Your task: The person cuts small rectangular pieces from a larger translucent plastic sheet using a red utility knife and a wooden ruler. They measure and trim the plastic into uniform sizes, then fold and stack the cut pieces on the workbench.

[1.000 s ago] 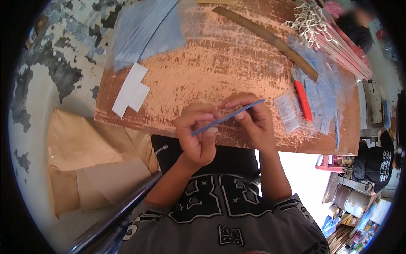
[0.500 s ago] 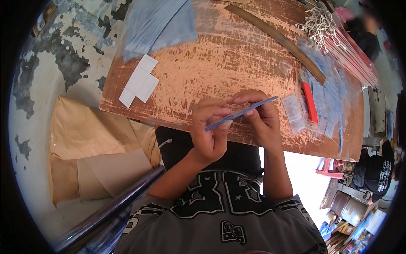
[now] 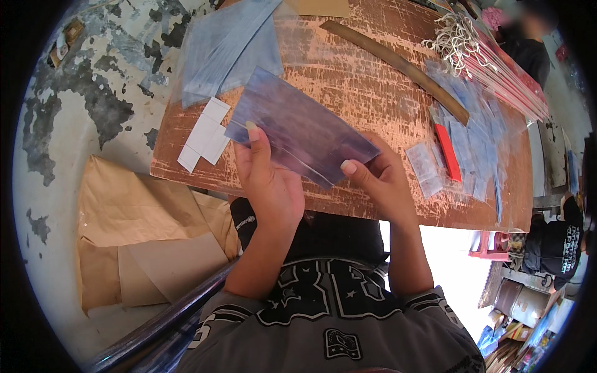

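Note:
A rectangular stack of bluish clear plastic sheets (image 3: 298,118) is held up above the table's near edge, its broad face showing. My left hand (image 3: 267,180) grips its lower left end, with the thumb on top and the other fingers partly hidden. At the right end my right hand (image 3: 388,183) pinches it, thumb on the face and fingers behind. Just left of the stack lies a white paper cutout (image 3: 208,137), partly overlapped by it in view. Farther back, larger blue plastic sheets (image 3: 249,53) rest on the table.
The worn wooden table (image 3: 354,81) carries a long wooden strip (image 3: 398,68), a red-handled cutter (image 3: 446,152), clear plastic pieces (image 3: 424,169), blue plastic strips (image 3: 476,149) and pink sticks with white strings (image 3: 504,81). Brown paper (image 3: 137,205) lies at left. Other people (image 3: 553,248) are at right.
The stack was edge-on between my hands and is now turned with its broad face up. My left hand has moved left and opened its grip wider along the stack.

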`<state>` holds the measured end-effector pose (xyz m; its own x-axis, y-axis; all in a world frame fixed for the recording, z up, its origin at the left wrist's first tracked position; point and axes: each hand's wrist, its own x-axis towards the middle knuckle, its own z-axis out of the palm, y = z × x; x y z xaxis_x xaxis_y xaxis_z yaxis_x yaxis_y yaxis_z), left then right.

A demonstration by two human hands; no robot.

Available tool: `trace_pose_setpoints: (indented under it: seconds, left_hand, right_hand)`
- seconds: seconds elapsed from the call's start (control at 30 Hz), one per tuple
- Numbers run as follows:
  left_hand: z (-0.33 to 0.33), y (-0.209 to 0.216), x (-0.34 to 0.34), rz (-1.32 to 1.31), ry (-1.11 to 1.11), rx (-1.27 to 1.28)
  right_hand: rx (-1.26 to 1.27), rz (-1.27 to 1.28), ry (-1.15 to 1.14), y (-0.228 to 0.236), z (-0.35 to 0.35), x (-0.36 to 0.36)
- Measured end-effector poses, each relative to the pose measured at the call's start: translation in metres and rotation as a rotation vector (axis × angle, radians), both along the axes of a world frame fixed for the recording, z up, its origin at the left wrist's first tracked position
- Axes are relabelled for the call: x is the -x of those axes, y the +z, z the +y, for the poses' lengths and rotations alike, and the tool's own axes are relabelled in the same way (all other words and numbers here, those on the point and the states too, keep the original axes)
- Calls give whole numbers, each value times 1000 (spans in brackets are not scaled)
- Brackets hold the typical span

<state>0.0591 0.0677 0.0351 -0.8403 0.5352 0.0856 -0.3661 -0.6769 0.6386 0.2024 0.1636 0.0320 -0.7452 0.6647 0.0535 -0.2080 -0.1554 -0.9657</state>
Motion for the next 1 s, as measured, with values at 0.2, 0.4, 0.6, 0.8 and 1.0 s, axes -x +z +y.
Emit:
trace_pose_setpoints:
  seconds: [0.2, 0.4, 0.6, 0.8, 1.0]
  left_hand:
    - [5, -4, 2, -68, -45, 30]
    - [6, -6, 4, -73, -18, 47]
    - [4, -4, 3, -131, -30, -9]
    - [2, -7, 4, -173, -70, 0]
    - [4, -5, 3, -209, -132, -42]
  right_hand:
    - [15, -137, 48, -11, -5, 0]
    - [21, -129, -10, -10, -7, 4]
    - [61, -163, -7, -13, -2, 5]
    - [97, -153, -14, -17, 0, 4]
    - [127, -118, -64, -20, -4, 5]
